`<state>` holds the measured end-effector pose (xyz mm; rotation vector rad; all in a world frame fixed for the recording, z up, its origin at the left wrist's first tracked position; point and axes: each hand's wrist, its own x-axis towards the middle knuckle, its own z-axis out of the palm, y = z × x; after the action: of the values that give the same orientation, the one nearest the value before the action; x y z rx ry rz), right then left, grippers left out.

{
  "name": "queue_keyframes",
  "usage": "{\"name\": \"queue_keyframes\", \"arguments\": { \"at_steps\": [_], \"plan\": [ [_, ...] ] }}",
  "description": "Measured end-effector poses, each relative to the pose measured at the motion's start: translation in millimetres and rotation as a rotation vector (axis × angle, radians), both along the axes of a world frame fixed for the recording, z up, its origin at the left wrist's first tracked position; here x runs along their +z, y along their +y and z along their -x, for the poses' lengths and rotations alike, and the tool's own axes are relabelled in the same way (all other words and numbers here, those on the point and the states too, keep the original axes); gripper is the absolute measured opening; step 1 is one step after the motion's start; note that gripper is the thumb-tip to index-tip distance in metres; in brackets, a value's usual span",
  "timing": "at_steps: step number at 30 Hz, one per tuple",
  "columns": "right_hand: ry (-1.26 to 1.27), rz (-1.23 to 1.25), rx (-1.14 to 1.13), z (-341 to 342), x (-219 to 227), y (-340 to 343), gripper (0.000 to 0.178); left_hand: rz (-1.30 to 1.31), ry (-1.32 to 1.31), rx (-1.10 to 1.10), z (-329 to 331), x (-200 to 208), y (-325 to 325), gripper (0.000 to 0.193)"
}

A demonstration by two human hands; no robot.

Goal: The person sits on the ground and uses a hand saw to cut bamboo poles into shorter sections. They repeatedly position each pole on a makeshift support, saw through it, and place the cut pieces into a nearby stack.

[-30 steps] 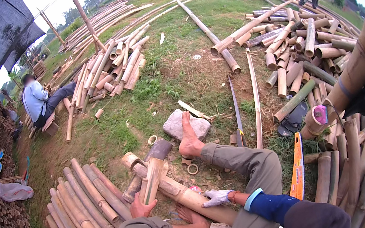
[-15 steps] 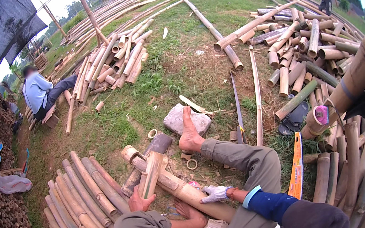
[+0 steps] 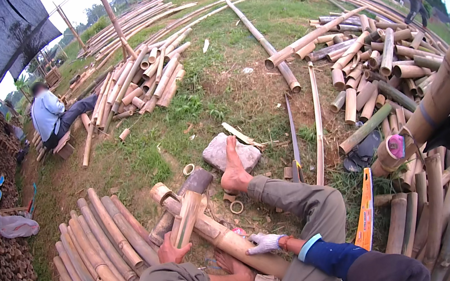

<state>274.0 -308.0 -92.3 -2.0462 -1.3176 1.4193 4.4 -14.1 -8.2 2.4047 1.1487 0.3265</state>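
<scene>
A short cut bamboo piece [image 3: 188,214] is in my left hand [image 3: 173,250], whose fingers close round its lower end. It leans upward across a thick bamboo pole [image 3: 225,237] with a notch near its far end. My right hand [image 3: 265,242], in a white glove, lies on the near part of that pole with its fingers stretched out. A second, darker bamboo length [image 3: 199,180] lies crosswise beneath the pole. My bare foot [image 3: 236,171] rests against a flat stone [image 3: 216,151], and the other foot [image 3: 232,261] is tucked close to the pole.
Cut bamboo lengths [image 3: 100,260] lie stacked at my left, with a heap [image 3: 366,68] at the far right. A saw [image 3: 294,135] and an orange sheath [image 3: 364,209] are on my right. A bamboo post [image 3: 434,87] slants nearby. Another person [image 3: 48,118] sits at the far left.
My hands and the bamboo piece stay almost in place; the view shifts slightly. The standing person at the far right has moved a little to the right.
</scene>
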Motion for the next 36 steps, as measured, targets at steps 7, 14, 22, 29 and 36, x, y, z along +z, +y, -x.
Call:
{"name": "queue_keyframes", "arguments": {
  "at_steps": [7, 14, 22, 29, 36],
  "plan": [
    [0.030, -0.011, -0.002, -0.8, 0.1, 0.5, 0.109, -0.008, 0.019, 0.013, 0.4, 5.1, -2.4, 0.092],
    [0.012, -0.004, 0.001, -0.7, 0.2, -1.4, 0.111, -0.024, -0.004, 0.004, 1.4, -0.1, -2.3, 0.092],
    [0.010, 0.032, -0.014, 1.8, 10.2, 2.5, 0.110, 0.013, -0.016, -0.007, -1.5, 4.5, 1.7, 0.090],
    [0.087, -0.001, -0.034, -4.1, -18.1, 1.4, 0.113, -0.015, -0.033, -0.022, -1.6, -6.7, 1.3, 0.086],
    [0.133, 0.007, -0.039, 2.3, -23.9, -1.7, 0.112, -0.017, -0.065, -0.012, -0.4, -13.0, 3.3, 0.094]
  ]
}}
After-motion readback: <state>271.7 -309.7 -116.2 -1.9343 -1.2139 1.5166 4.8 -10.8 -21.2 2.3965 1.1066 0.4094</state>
